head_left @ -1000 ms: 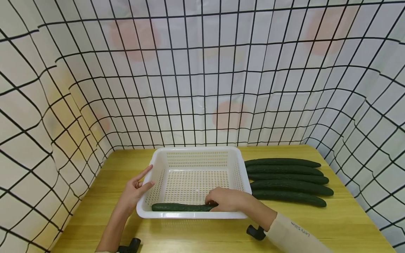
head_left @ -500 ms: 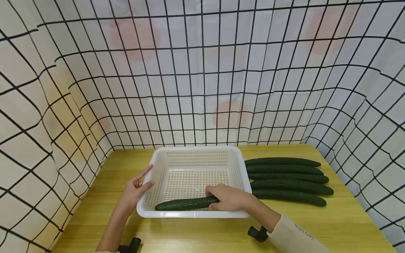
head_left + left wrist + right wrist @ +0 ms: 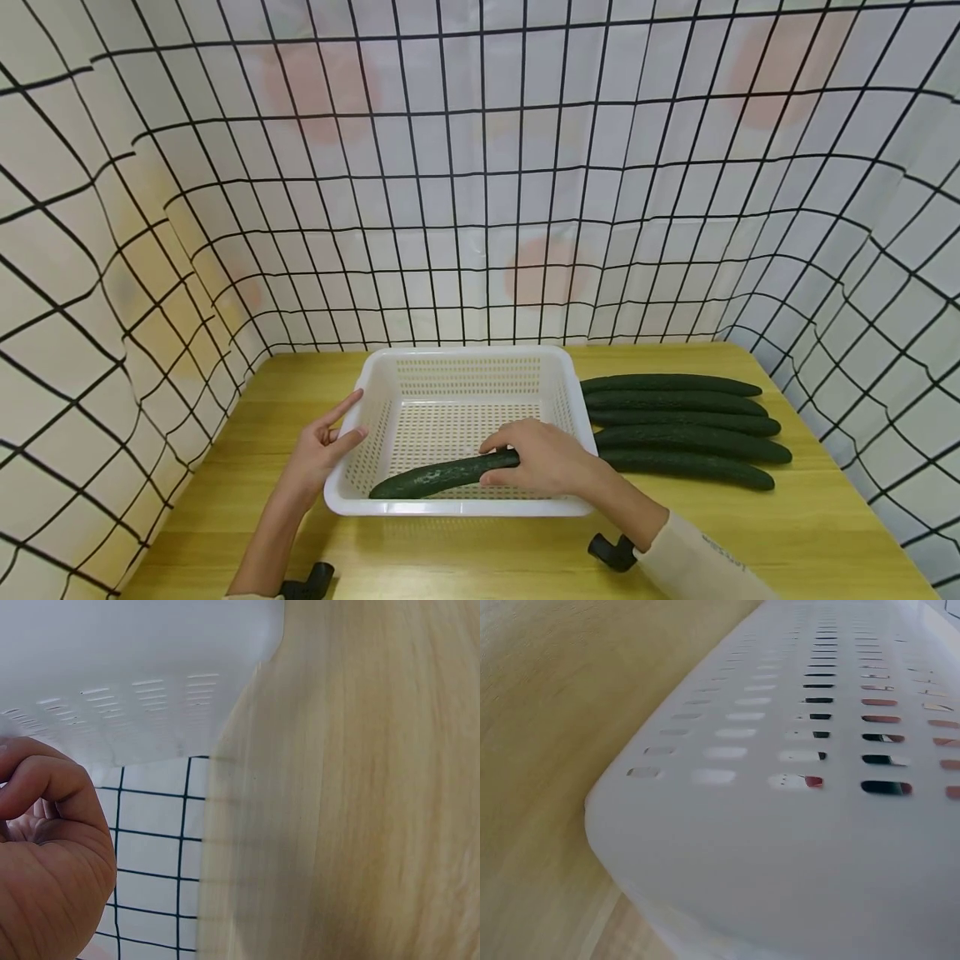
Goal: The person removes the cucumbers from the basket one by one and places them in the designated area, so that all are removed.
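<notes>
A long dark green cucumber [image 3: 431, 479] lies slanted inside the white plastic basket [image 3: 465, 508], near its front wall. My right hand [image 3: 542, 458] grips the cucumber's right end between thumb and fingers, and that end sits higher than the left one. At the basket's left rim, my left hand [image 3: 318, 454] has its thumb over the edge and its index finger stretched along the outside. In the left wrist view the left hand [image 3: 56, 847] shows bent fingers beside the slotted basket wall [image 3: 150, 667]. The right wrist view shows mostly the basket's outer wall [image 3: 795, 847], hiding the right hand's grip.
Several more cucumbers [image 3: 686, 442] lie side by side on the wooden table [image 3: 247, 467], right of the basket. A white backdrop with a black grid [image 3: 480, 250] encloses the back and sides. Black wrist mounts [image 3: 611, 552] hang below the forearms.
My right hand has lifted the right end of the cucumber and swung it away from the front wall, so it now lies slanted. The left hand and basket have stayed put.
</notes>
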Demonstrator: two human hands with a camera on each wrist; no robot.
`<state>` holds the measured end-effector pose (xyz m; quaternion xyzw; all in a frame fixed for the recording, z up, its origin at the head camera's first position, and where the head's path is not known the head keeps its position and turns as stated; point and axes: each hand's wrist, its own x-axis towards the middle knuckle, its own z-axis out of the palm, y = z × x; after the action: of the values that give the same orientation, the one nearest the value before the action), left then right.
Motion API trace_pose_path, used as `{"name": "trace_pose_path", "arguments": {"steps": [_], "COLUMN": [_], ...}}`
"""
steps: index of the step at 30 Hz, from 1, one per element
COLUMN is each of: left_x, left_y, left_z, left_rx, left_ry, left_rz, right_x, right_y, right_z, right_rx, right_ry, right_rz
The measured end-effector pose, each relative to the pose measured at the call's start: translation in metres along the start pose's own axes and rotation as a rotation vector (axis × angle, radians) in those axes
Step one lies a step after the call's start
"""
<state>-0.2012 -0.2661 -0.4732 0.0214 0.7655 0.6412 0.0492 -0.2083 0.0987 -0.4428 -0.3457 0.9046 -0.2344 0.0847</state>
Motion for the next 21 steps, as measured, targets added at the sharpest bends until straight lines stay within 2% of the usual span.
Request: {"name": "trace_pose_path", "arguments": {"steps": [7,12,16,21], "left_x": [0.001,0.001,0.001,0.000], "left_y": [0.001,0.001,0.001,0.001], "left_z": [0.001,0.001,0.001,0.001], "left_rx": [0.005,-0.005,-0.014,-0.018], "left_ry": [-0.003,-0.010,-0.007,-0.007], "left_rz": [-0.002,-0.001,-0.004,-0.009], "right_x": [-0.007,-0.015,-0.025,-0.042], "right_y": [0.000,-0.001,0.003,0.017], "right_z": [-0.009,-0.026,-0.041,-0.055], "right_rx": [-0.051,-0.065,-0.052,0.033], "right_ry": [0.041,0.106,0.156,0.201], "right_rz": [-0.051,-0.074,-0.040,0.017]}}
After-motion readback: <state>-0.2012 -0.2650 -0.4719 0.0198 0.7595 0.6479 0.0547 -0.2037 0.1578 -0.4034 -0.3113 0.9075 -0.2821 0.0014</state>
